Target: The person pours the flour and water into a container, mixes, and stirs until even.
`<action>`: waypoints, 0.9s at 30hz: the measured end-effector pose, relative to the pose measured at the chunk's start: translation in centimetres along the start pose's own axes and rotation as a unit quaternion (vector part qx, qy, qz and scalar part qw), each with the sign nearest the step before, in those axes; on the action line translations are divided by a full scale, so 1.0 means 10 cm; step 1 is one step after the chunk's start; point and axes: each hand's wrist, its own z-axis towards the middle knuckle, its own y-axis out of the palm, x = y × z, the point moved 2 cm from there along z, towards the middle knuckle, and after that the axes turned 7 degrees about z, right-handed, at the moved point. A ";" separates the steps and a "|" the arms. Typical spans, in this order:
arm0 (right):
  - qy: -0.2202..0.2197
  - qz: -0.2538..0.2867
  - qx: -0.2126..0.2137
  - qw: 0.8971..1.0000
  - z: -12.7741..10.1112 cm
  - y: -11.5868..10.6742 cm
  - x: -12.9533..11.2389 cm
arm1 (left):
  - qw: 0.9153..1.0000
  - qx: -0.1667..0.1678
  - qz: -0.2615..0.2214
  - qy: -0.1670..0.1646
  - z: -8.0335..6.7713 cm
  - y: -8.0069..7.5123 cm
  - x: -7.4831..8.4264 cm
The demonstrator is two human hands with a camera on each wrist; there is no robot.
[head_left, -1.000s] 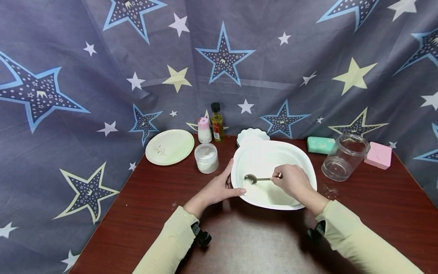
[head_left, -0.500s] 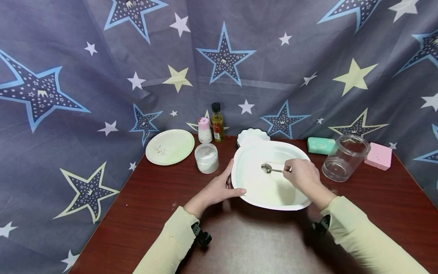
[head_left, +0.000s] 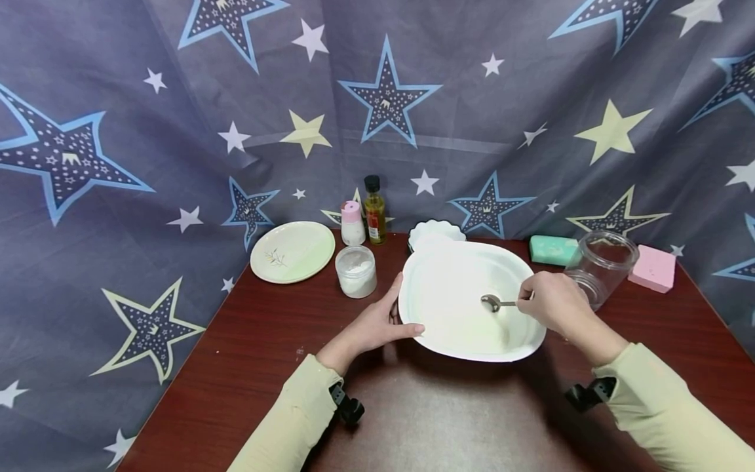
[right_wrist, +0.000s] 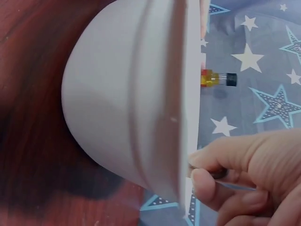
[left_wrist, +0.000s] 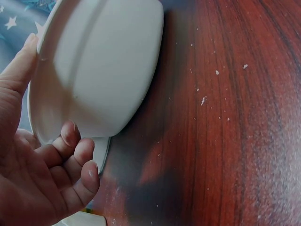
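Observation:
A white oval basin stands on the table with pale white contents across its bottom. My left hand holds its left rim, thumb over the front corner and fingers behind. In the left wrist view, that hand's other fingers curl beside the basin's outer wall. Over the right part of the basin, my right hand pinches the handle of a metal spoon, whose bowl points left. The right wrist view has thumb and forefinger at the spoon's dark handle end, just beyond the basin's rim; the spoon's bowl is hidden there.
Behind the basin sits a scalloped white dish. A jar of white powder, a pink-capped shaker, an oil bottle and a plate are left. A clear jar, green sponge and pink sponge are right.
My right hand has moved the spoon from the basin's left side over to its right. The left hand keeps its place on the rim.

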 end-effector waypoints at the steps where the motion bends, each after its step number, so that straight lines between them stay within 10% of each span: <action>1: -0.004 -0.001 -0.007 1.000 -0.01 -0.02 0.00 | 1.000 0.000 0.000 0.001 0.00 0.00 0.00; 27: -0.016 0.107 -0.166 0.980 -0.12 0.08 -0.07 | 1.000 0.002 -0.006 0.003 0.01 0.02 -0.03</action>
